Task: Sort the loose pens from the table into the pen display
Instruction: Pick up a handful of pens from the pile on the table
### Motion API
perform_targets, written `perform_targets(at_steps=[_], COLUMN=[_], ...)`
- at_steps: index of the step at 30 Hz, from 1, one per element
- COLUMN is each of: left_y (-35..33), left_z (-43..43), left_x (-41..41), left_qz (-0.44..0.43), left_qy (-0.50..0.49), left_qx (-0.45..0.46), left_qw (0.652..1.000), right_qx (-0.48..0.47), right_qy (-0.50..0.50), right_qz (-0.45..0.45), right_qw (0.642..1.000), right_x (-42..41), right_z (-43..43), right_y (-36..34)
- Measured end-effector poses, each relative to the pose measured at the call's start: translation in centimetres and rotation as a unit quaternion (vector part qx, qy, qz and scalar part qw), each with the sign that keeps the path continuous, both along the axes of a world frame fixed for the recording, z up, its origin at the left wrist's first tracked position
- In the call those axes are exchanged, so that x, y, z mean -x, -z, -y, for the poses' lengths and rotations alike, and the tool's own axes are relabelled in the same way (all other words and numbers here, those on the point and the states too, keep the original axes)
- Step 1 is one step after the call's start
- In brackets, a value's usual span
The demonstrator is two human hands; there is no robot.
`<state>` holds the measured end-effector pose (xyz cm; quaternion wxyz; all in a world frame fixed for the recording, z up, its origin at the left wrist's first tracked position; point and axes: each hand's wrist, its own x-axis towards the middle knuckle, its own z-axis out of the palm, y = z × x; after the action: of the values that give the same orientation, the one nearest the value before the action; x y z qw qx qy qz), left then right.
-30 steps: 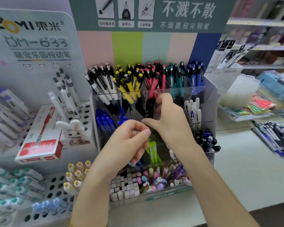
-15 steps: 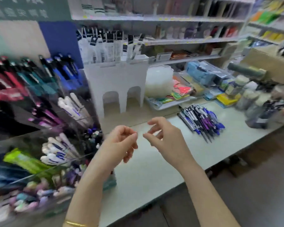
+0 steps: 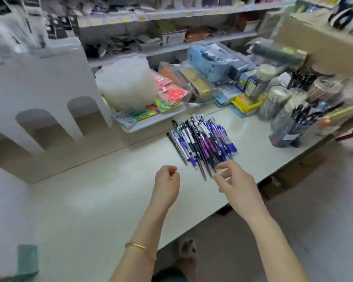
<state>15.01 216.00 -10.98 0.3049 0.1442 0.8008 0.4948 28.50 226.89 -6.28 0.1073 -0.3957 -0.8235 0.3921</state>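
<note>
A pile of loose pens [image 3: 203, 142], blue, purple, black and white, lies on the pale table [image 3: 102, 192] at centre right. My right hand [image 3: 231, 180] hovers just in front of the pile's near tips, fingers loosely spread and holding nothing. My left hand [image 3: 167, 180] is to its left over bare table, fingers curled in with nothing in them. Only a green corner of the pen display [image 3: 27, 259] shows at the bottom left edge.
A white arched stand [image 3: 39, 88] fills the left. Behind the pens sits a tray [image 3: 151, 123] with a white tub and coloured packets. Clear cylinders of pens [image 3: 283, 123] crowd the right edge. Shelves run along the back. The table's front edge runs diagonally below my hands.
My view has swung right, away from the pen display to the loose pile. Both hands left the display compartments and moved across the table; the right hand now reaches the pile's near end.
</note>
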Motion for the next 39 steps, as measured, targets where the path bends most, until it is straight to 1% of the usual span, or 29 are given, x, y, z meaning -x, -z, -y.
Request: perform_targets(at_steps=[5,7,9,13,17,24,29,33,39], left_y=[3.8,4.4,4.9,5.7,6.6,6.7,6.0,5.6,5.1], left_z=[-8.3,-10.5,-12.5,-15.3,-16.2,-14.7,-14.2,-14.9,-16.0], left_x=[3.0,3.8,4.3,4.3,4.7,5.1,5.1,6.1,7.9], left_qz=[-0.073,-0.106,-0.140,-0.196,-0.226,-0.226,-0.208,-0.183,-0.188], left_qy=[-0.081,-0.102,-0.106,-0.077,-0.078,-0.104,-0.114,-0.110,-0.097], left_qx=[0.100,0.123,0.146,0.225,0.253,0.299,0.331,0.338,0.355], left_qw=[0.989,0.982,0.974,0.951,0.937,0.921,0.913,0.917,0.910], right_qx=[0.052,0.068,0.074,0.097,0.112,0.138,0.131,0.140,0.125], right_qy=[-0.003,-0.005,-0.010,-0.022,-0.055,-0.136,-0.183,-0.202,-0.222], right_qz=[0.037,0.042,0.036,0.004,-0.028,-0.021,-0.016,-0.017,-0.017], right_qw=[0.998,0.997,0.997,0.995,0.992,0.981,0.974,0.969,0.967], right_x=[1.6,2.1,3.0,5.5,8.8,13.3,14.9,15.7,16.9], right_z=[-8.4,-11.1,-13.2,-15.2,-17.1,-19.4,-19.6,-19.4,-19.4], right_y=[2.3,2.9,3.6,4.4,4.5,4.7,4.8,4.9,5.1])
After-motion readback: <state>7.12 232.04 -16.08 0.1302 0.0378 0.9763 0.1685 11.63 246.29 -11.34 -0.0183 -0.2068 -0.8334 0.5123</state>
